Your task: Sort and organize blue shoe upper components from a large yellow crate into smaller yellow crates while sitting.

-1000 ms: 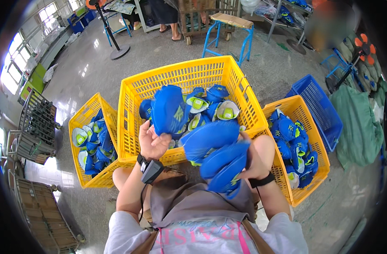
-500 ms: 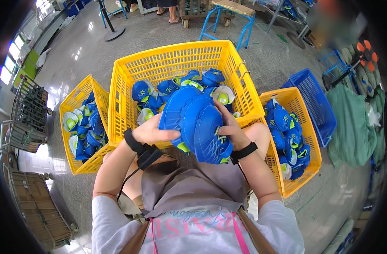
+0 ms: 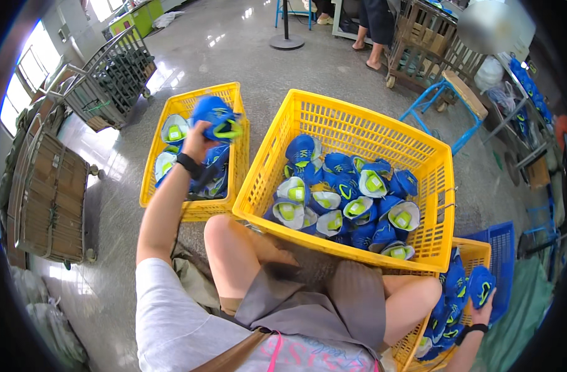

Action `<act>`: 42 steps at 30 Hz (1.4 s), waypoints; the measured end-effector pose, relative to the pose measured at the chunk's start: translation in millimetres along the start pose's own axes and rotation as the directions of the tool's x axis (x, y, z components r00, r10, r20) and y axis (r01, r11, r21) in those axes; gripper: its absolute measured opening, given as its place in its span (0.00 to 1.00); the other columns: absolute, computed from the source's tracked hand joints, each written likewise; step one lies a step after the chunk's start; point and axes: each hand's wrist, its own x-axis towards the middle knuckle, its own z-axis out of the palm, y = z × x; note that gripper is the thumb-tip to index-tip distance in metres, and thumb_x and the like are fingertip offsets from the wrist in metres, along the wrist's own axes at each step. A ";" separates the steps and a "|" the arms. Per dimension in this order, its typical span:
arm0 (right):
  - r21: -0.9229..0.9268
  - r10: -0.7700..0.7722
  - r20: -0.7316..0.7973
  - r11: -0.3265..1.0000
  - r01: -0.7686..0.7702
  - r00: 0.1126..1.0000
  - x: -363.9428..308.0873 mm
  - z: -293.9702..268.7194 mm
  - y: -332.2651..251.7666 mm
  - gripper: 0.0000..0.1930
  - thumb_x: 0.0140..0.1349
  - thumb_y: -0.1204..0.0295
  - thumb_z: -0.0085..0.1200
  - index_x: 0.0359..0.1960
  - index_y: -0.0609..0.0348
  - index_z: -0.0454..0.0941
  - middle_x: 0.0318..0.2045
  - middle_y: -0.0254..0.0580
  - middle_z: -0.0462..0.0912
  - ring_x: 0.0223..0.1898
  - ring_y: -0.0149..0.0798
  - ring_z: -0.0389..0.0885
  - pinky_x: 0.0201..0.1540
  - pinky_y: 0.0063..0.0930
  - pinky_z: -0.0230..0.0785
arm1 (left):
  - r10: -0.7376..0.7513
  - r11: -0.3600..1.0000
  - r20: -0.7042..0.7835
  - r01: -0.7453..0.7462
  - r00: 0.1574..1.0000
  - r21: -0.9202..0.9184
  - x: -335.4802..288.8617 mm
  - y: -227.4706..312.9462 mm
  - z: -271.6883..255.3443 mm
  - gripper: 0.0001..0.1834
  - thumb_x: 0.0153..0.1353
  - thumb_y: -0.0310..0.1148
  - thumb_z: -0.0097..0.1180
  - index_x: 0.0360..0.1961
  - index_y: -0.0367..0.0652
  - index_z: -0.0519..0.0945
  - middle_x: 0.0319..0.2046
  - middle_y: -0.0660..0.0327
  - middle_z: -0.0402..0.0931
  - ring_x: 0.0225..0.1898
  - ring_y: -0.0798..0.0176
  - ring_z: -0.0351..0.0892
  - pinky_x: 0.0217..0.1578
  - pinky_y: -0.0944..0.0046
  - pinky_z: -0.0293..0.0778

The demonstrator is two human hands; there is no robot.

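Left hand (image 3: 196, 142), blurred, seems to grasp a blue shoe upper (image 3: 211, 110) above the left crate (image 3: 196, 212); right hand (image 3: 484, 311) grasps another upper (image 3: 481, 286) by the right crate (image 3: 479, 253). A slack pinch could drop either.

L hand (image 3: 198, 144) w/ blue upper (image 3: 210, 113) over yel. crate (image 3: 212, 210).

Blue-legged stool (image 3: 464, 94) beside slatted cart (image 3: 421, 31)

Yellow crates (image 3: 371, 119) on grey floor (image 3: 333, 68) hold blue uppers (image 3: 342, 186).
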 end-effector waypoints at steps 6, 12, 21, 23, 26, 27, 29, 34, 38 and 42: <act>-0.321 -0.182 -0.497 0.947 0.015 0.848 31.8 -33.7 -84.0 0.36 0.47 0.45 0.56 0.56 0.47 0.62 0.52 0.40 0.66 0.48 0.44 0.68 0.47 0.39 0.65 | 0.153 0.491 -0.198 0.099 0.968 0.866 159.7 -17.9 -92.8 0.18 0.50 0.41 0.53 0.41 0.42 0.74 0.30 0.50 0.77 0.32 0.52 0.78 0.31 0.58 0.75; -0.731 -0.244 0.100 0.639 0.238 0.965 30.6 180.2 -62.2 0.20 0.55 0.67 0.52 0.51 0.55 0.67 0.36 0.33 0.72 0.36 0.29 0.72 0.34 0.23 0.68 | 0.196 0.073 0.657 -0.679 0.728 0.730 126.6 -71.9 159.8 0.19 0.49 0.32 0.50 0.45 0.42 0.75 0.35 0.49 0.76 0.38 0.51 0.76 0.40 0.57 0.71; -0.525 0.275 0.851 0.482 0.702 0.448 -49.2 366.1 25.9 0.20 0.53 0.74 0.54 0.49 0.60 0.68 0.51 0.43 0.67 0.51 0.39 0.69 0.45 0.27 0.68 | 0.030 -0.471 0.397 -0.337 0.917 0.815 155.6 -299.9 226.4 0.18 0.59 0.35 0.40 0.52 0.49 0.69 0.55 0.59 0.65 0.60 0.62 0.58 0.49 0.48 0.64; -0.521 0.369 0.838 0.324 0.790 0.401 -59.5 358.9 22.5 0.19 0.51 0.74 0.56 0.47 0.61 0.70 0.50 0.45 0.69 0.49 0.42 0.70 0.44 0.27 0.69 | -0.006 -0.441 0.408 -0.369 0.913 0.818 156.5 -291.7 229.8 0.18 0.59 0.34 0.40 0.52 0.52 0.69 0.51 0.61 0.67 0.58 0.59 0.60 0.47 0.43 0.62; -0.638 0.293 0.754 0.119 0.760 0.588 -47.8 334.6 26.4 0.18 0.51 0.75 0.56 0.46 0.61 0.71 0.47 0.47 0.72 0.48 0.43 0.72 0.43 0.27 0.70 | -0.001 -0.421 0.388 -0.353 0.922 0.836 165.7 -306.8 222.0 0.16 0.57 0.32 0.44 0.48 0.52 0.73 0.50 0.61 0.67 0.55 0.61 0.62 0.44 0.39 0.63; -0.643 0.296 0.751 0.126 0.756 0.590 -44.9 333.2 26.0 0.18 0.51 0.75 0.56 0.46 0.61 0.71 0.47 0.47 0.72 0.48 0.43 0.72 0.43 0.27 0.70 | -0.130 -0.414 0.316 -0.341 0.940 0.844 162.6 -298.4 224.8 0.15 0.56 0.32 0.48 0.46 0.51 0.74 0.50 0.61 0.67 0.56 0.63 0.62 0.44 0.38 0.63; -0.661 0.202 0.751 0.234 0.713 0.629 -39.8 332.4 27.9 0.18 0.50 0.75 0.56 0.45 0.62 0.72 0.44 0.46 0.74 0.46 0.43 0.73 0.41 0.27 0.70 | -0.126 -0.416 0.333 -0.354 0.935 0.838 154.9 -292.4 228.8 0.18 0.50 0.34 0.58 0.44 0.48 0.76 0.46 0.59 0.71 0.51 0.60 0.67 0.45 0.43 0.66; -0.576 0.197 0.813 0.406 0.709 0.548 -18.6 361.0 43.1 0.19 0.54 0.73 0.54 0.49 0.62 0.69 0.44 0.42 0.74 0.47 0.37 0.73 0.45 0.26 0.67 | -0.149 0.645 0.891 -0.641 0.429 0.417 63.4 -208.2 268.3 0.15 0.42 0.26 0.63 0.35 0.40 0.79 0.32 0.54 0.74 0.38 0.51 0.73 0.42 0.61 0.68; -0.377 0.100 0.763 0.871 0.315 0.639 -27.3 419.0 59.5 0.29 0.58 0.67 0.53 0.59 0.59 0.57 0.53 0.40 0.68 0.55 0.34 0.65 0.54 0.27 0.60 | 0.111 0.561 0.993 -0.827 0.037 -0.032 -43.1 -124.0 311.1 0.18 0.35 0.14 0.57 0.31 0.43 0.79 0.32 0.60 0.67 0.39 0.55 0.67 0.41 0.62 0.66; -0.161 -0.054 0.925 0.841 0.517 0.376 -58.1 429.7 81.9 0.33 0.55 0.64 0.57 0.61 0.58 0.56 0.49 0.38 0.70 0.46 0.30 0.71 0.45 0.20 0.66 | 0.356 0.476 0.934 -0.853 -0.033 -0.211 -116.2 -79.2 309.7 0.16 0.37 0.18 0.61 0.31 0.43 0.78 0.33 0.58 0.70 0.38 0.53 0.70 0.39 0.63 0.68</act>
